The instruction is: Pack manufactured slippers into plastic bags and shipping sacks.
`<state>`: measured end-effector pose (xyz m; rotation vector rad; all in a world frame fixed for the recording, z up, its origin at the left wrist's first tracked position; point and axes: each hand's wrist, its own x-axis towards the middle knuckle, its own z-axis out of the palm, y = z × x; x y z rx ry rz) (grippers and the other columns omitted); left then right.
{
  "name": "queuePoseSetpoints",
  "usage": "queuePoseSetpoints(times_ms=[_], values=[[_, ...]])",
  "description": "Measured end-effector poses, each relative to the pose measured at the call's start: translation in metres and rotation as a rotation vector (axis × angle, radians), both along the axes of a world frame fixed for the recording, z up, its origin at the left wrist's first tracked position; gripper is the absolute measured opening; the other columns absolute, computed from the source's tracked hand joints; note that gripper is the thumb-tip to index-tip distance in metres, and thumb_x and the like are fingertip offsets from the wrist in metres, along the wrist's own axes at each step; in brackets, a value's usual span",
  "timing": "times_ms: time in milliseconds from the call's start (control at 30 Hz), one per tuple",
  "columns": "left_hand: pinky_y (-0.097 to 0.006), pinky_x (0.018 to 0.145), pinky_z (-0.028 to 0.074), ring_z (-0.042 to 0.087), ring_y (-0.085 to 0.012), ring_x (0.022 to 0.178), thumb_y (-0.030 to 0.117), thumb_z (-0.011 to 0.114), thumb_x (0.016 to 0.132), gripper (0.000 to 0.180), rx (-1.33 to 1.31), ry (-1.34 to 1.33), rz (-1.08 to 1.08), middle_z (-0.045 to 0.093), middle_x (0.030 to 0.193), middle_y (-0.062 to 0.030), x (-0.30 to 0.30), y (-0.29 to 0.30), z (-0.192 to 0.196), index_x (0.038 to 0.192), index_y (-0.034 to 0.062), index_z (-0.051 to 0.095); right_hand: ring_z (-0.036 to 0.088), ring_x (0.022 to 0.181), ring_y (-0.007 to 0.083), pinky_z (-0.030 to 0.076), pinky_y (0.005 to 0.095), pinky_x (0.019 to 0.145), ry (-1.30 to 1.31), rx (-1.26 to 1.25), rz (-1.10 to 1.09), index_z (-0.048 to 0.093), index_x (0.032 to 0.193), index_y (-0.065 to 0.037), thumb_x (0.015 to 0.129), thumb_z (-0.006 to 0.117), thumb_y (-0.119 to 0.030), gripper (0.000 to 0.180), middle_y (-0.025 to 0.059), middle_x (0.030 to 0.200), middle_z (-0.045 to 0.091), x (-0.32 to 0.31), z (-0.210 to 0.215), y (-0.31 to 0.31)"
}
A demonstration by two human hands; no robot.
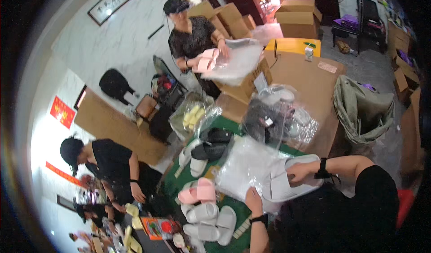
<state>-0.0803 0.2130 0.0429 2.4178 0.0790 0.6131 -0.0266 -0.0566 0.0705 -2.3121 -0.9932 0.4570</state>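
Note:
My right hand (301,172) grips a pair of whitish-grey slide sandals (277,186), its fingers partly hidden behind them. The thumb and fingers of my left hand (254,199) close on the near edge of a clear plastic bag (244,165). That bag lies flat on the table, its right side against the slides. Left of it are black slides (211,145), pink slides (196,191) and several white slides (202,212) on a green mat (173,181).
Bagged slides (280,118) are heaped beyond my hands, by an open carton (247,86). Across the table a person (191,33) holds pink slides and plastic bags. Another person (112,163) handles yellow slides at left. A large grey-green sack (359,109) stands at right.

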Motion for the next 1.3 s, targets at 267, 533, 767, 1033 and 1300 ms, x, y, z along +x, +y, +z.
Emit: queuePoseSetpoints(times_ms=[267,533,767,1033,1300], values=[[-0.04,0.057,0.043,0.057,-0.0344,0.067,0.021,0.055,0.082,0.02,-0.365,0.363,0.023,0.059,0.073,-0.0189,0.008,-0.001,0.019,0.077,0.001,0.056,0.055,0.078,0.0344,0.044,0.0394,0.066,0.102,0.204,0.172,0.055,0.09,-0.003,0.071,0.054,-0.021,0.026,0.0168,0.087,0.057,0.002,0.011,0.019],[-0.04,0.069,0.045,0.057,-0.0343,0.076,0.007,0.056,0.076,0.011,-0.088,0.217,-0.072,0.06,0.083,-0.0205,-0.016,-0.009,0.015,0.079,-0.0038,0.057,0.056,0.073,0.0328,0.044,0.0411,0.062,-0.222,0.069,-0.125,0.06,0.07,-0.002,0.069,0.051,-0.024,0.023,0.0152,0.078,0.059,-0.007,-0.005,0.017],[-0.046,0.084,0.04,0.044,-0.0382,0.107,0.033,0.044,0.085,0.044,0.54,0.665,-0.451,0.047,0.121,-0.0176,-0.004,0.005,-0.055,0.11,-0.0021,0.052,0.055,0.074,0.0352,0.044,0.0419,0.064,-0.007,0.052,-0.158,0.057,0.078,0.0,0.072,0.052,-0.02,0.022,0.0179,0.078,0.058,-0.015,-0.001,-0.025],[-0.043,0.094,0.033,0.037,-0.0378,0.115,0.043,0.048,0.083,0.054,0.434,0.422,-0.393,0.04,0.127,-0.0174,-0.029,0.02,-0.126,0.122,0.0064,0.044,0.058,0.071,0.0275,0.044,0.0361,0.063,0.269,0.139,-0.252,0.058,0.088,-0.002,0.076,0.055,-0.019,0.021,0.0156,0.077,0.061,-0.011,-0.01,-0.066],[-0.044,0.085,0.04,0.048,-0.0343,0.103,0.038,0.058,0.076,0.05,0.557,0.409,-0.141,0.047,0.117,-0.02,-0.035,-0.005,-0.069,0.114,0.0061,0.05,0.055,0.071,0.0158,0.043,0.0321,0.064,0.461,0.307,-0.382,0.06,0.09,0.001,0.08,0.053,-0.025,0.028,0.0115,0.081,0.064,-0.013,0.024,-0.039]])
